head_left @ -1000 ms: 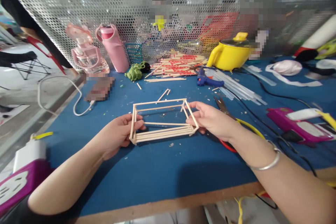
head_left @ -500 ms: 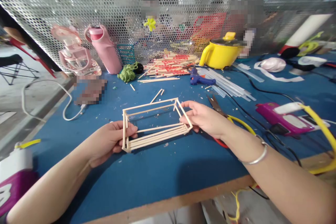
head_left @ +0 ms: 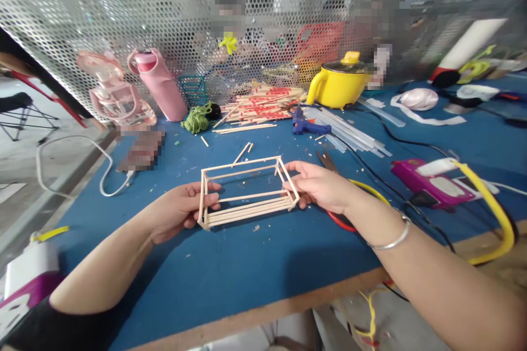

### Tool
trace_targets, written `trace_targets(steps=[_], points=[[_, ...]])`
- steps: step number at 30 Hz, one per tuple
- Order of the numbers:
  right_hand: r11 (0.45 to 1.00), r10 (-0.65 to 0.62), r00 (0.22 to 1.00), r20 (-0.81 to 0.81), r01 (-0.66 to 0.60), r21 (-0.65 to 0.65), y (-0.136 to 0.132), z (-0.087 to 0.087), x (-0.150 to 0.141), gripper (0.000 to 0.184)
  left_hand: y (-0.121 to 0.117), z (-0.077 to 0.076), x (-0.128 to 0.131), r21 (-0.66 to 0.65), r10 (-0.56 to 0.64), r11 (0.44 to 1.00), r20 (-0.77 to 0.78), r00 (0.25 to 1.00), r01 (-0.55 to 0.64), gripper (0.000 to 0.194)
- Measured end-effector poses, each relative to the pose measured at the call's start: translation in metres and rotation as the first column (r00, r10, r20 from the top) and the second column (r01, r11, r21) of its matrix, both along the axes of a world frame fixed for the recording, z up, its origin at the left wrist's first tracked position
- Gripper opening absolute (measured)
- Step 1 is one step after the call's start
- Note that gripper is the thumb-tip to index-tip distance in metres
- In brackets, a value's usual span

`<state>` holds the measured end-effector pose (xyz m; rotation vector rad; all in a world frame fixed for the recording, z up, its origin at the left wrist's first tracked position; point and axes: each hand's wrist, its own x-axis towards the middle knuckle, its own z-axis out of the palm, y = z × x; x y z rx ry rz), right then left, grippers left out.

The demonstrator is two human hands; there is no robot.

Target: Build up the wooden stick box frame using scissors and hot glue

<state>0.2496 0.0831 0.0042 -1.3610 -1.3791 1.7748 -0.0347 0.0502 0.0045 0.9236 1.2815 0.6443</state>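
Observation:
A box-shaped frame of thin wooden sticks [head_left: 247, 209] is held between my two hands above the blue table. Several sticks lie side by side along its lower front. My left hand [head_left: 181, 205] grips the left end, thumb inside and fingers partly hidden behind the sticks. At the right end, my right hand [head_left: 315, 184] pinches the corner with thumb and fingers. Scissors [head_left: 341, 222] with red and yellow handles lie partly under my right wrist. Beyond the frame, a few short stick pieces [head_left: 241, 153] rest on the table.
A blue glue gun [head_left: 308, 123] lies beside clear glue sticks [head_left: 354, 134]. Behind are a stick pile [head_left: 259, 104], green yarn [head_left: 196, 119], a pink bottle [head_left: 160, 85] and a yellow pot [head_left: 340, 85]. A purple power strip [head_left: 432, 184] with cables sits at right; a perforated metal screen [head_left: 173, 5] stands behind.
The stick frame has turned slightly, its left end shifting right and its lower edge a little up. Both hands keep hold of it. The whole view has shifted a little.

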Motion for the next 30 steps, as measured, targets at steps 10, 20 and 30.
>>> trace_targets(steps=[10, 20, 30], points=[[0.328, -0.014, 0.732, 0.681, -0.64, 0.695, -0.008, 0.061, -0.032, 0.021, 0.0, -0.001, -0.008, 0.005, -0.091, 0.996, 0.043, 0.995, 0.091, 0.034], [0.314, 0.222, 0.479, 0.849, -0.86, 0.403, 0.007, 0.04, -0.064, 0.029, -0.008, -0.001, -0.003, 0.029, -0.004, 1.0, 0.064, 0.998, 0.002, 0.03], [0.246, 0.191, 0.559, 0.807, -0.823, 0.512, 0.015, 0.033, -0.052, 0.027, -0.032, 0.006, -0.004, -0.144, 0.03, 0.99, 0.119, 0.992, -0.013, 0.029]])
